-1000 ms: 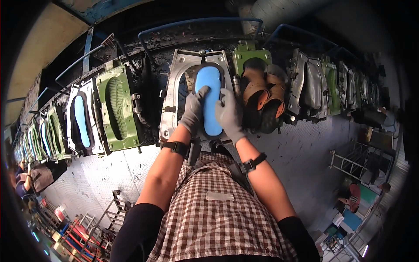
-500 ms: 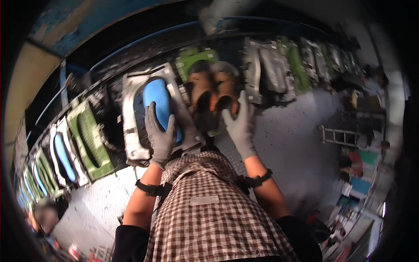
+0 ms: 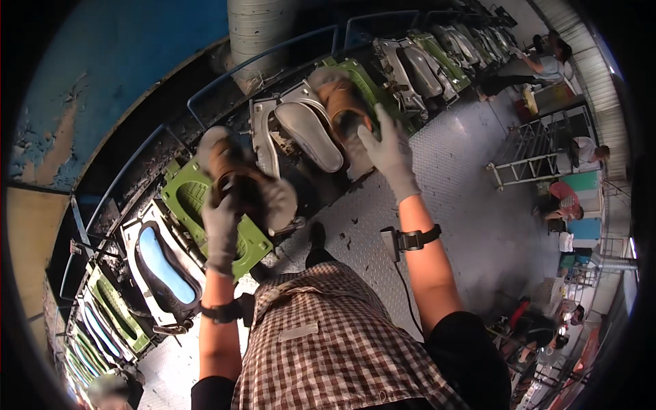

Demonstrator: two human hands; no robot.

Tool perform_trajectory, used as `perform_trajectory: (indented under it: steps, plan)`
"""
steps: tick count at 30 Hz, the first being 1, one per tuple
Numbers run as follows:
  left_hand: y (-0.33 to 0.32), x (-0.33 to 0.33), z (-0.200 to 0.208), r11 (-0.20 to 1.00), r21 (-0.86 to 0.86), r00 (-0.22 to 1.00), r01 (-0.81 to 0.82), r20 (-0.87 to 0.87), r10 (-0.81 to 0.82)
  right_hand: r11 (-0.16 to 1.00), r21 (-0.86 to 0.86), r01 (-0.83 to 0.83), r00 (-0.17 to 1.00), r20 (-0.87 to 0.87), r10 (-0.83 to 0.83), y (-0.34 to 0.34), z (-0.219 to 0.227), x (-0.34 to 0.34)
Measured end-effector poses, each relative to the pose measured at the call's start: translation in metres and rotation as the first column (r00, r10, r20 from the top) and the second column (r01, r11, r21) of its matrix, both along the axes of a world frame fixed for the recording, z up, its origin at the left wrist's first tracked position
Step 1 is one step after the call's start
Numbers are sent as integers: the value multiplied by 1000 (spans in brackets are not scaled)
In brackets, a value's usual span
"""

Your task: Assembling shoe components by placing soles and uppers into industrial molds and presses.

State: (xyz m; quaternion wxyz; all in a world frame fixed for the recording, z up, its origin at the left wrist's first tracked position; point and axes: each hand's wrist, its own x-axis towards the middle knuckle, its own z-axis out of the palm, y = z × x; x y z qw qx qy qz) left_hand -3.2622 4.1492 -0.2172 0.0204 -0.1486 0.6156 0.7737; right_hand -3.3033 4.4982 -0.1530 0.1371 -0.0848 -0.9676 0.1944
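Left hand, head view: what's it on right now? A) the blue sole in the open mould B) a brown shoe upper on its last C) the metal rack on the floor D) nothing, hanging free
B: the gloved left hand grips a brown shoe upper over the green mould; the blue sole lies untouched in the mould lower left, and the metal rack stands far off on the right.

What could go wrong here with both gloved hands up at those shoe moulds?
The left hand grips a brown shoe over the green mould; it could slip or snag on the mould's edges. The right hand is spread open, touching the other brown shoe beside the grey mould, so fingers could get pinched. The cable hanging from the wrist strap might catch.
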Motion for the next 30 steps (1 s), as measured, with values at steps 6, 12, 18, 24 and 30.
perform_trajectory:
  steps: [6,12,18,24,30]
  plan:
    - [174,-46,-17,961,30,962,274,-31,-273,549,-835,-19,874,253,416,35,-37,17]
    - [216,-96,-91,932,-299,974,-206,24,223,391,-918,62,979,133,156,80,-87,-2]
    - [209,-129,-137,932,302,959,-202,256,125,622,-779,-75,977,66,201,66,-82,-82]
    - [222,-74,-142,951,246,978,-186,142,155,736,-175,-654,742,44,669,13,-91,-106]
    - [241,-8,-95,608,721,860,-332,496,-118,698,-114,-707,675,186,714,22,-85,-83]
